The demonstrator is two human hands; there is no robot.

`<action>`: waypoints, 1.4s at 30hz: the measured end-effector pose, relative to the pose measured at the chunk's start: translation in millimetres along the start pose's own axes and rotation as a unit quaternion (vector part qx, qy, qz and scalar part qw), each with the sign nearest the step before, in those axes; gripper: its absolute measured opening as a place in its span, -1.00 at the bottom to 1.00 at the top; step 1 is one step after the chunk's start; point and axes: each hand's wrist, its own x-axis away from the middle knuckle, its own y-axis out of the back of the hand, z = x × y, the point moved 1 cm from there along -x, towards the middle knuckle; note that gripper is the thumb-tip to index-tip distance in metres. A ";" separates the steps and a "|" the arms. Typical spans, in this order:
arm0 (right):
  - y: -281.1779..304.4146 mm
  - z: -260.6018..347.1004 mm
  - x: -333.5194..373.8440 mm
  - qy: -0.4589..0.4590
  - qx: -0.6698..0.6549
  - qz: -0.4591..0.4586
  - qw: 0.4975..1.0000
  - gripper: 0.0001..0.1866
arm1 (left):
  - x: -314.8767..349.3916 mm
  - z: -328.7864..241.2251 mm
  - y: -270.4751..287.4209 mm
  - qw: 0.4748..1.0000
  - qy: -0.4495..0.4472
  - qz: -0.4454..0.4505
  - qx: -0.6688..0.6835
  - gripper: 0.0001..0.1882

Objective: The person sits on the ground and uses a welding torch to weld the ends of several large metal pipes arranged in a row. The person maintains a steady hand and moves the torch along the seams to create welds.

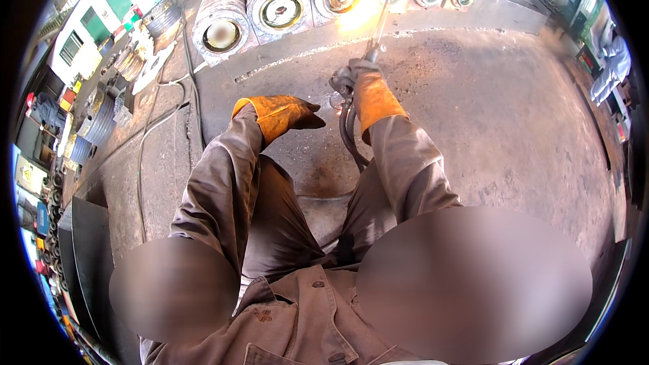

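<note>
My right hand (353, 77), in a worn orange and dark work glove, is wrapped around a gas torch (380, 37). The torch points away from me, its far end at a row of large metal cylinders (282, 11) with round hollow ends. A bright flame (356, 0) glares there and hides parts of the cylinders around it. Dark hoses (349, 132) run down from the torch between my legs. My left hand (287, 115), also in an orange glove, hovers to the left of the hoses. Its fingers stretch to the right with nothing held.
Long cables (191, 74) snake over the ground on the left. Beyond them lie coiled metal rings (162, 17) and other stock. A dark steel box-like piece (90, 230) stands at the lower left. Pale blue cloth (612, 67) hangs at the right edge.
</note>
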 end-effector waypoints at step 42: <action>-54.6 25.4 -15.2 -0.164 0.337 -0.513 0.772 -0.54 | -1.8 -9.9 0.7 1.000 0.002 0.003 -0.016 -0.32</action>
